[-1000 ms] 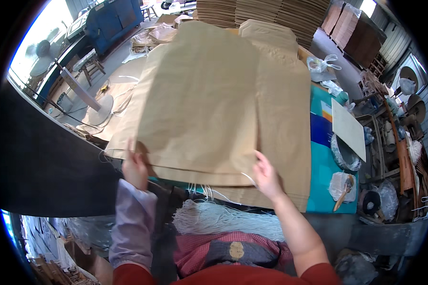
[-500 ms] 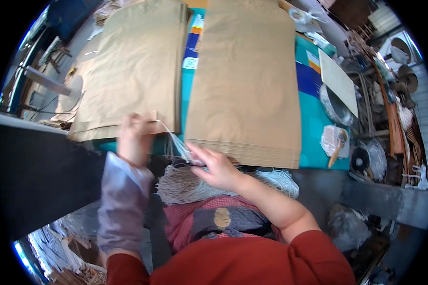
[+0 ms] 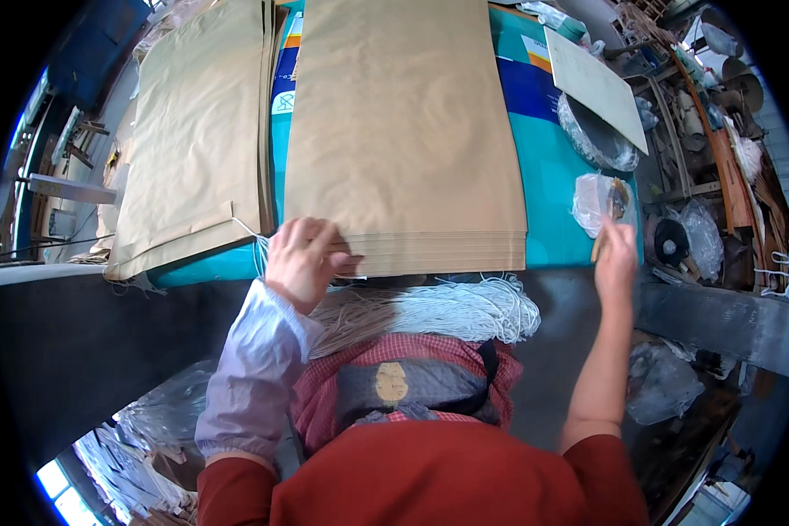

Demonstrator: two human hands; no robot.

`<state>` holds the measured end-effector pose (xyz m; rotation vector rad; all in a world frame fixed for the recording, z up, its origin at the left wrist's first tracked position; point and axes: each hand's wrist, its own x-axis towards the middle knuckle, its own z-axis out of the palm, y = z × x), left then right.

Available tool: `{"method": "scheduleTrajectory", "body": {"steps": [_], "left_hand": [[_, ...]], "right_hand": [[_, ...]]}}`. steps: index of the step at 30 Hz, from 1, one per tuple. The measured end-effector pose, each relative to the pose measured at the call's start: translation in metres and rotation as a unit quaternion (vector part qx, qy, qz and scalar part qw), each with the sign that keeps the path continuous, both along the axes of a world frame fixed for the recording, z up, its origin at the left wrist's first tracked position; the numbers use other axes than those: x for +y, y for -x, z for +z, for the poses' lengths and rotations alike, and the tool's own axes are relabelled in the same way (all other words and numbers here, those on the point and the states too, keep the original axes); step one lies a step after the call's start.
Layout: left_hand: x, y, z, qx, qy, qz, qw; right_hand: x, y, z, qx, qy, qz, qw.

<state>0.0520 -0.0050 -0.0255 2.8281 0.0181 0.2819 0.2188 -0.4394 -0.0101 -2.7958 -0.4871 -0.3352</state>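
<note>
My left hand (image 3: 302, 259) is closed at the near left corner of a fanned stack of brown paper sheets or bags (image 3: 403, 131); what its fingers pinch is hidden. To its left lies another brown paper stack (image 3: 193, 131), with white string (image 3: 252, 230) hanging from its near edge. My right hand (image 3: 618, 250) is closed round the wooden handle of a brush (image 3: 600, 245). The brush's dark head rests over a clear plastic-wrapped patch (image 3: 591, 202) at the right of the teal table cover (image 3: 548, 232). A bundle of white strings (image 3: 430, 309) lies across my lap.
A plastic-wrapped round dish (image 3: 592, 140) stands near the back right, partly under a pale board (image 3: 594, 83). Dark panels flank my seat below the table edge. Clutter, with a dark roll (image 3: 671, 241) and plastic bags (image 3: 701, 241), lines the right side.
My right hand has left the string by the left stack and moved right onto the brush. My left hand has shifted right to the middle stack's corner. The view has shifted slightly.
</note>
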Motion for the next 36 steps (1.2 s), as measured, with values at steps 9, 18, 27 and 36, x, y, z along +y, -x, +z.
{"method": "scheduleTrajectory", "body": {"steps": [9, 18, 27, 36], "left_hand": [[-0.036, 0.088, -0.052, 0.171, 0.061, -0.081, 0.980], [-0.033, 0.104, -0.075, 0.155, 0.079, -0.012, 0.985], [-0.029, 0.079, 0.009, 0.007, 0.011, 0.069, 0.998], [-0.022, 0.002, -0.009, 0.129, -0.080, 0.002, 0.988]], "right_hand": [[-0.034, -0.020, 0.011, -0.077, 0.060, 0.119, 0.988], [0.092, 0.033, 0.033, 0.026, -0.488, 0.060, 0.870], [0.263, 0.048, 0.028, 0.215, -0.503, 0.188, 0.816], [0.280, 0.032, -0.009, 0.157, -0.318, 0.131, 0.926]]}}
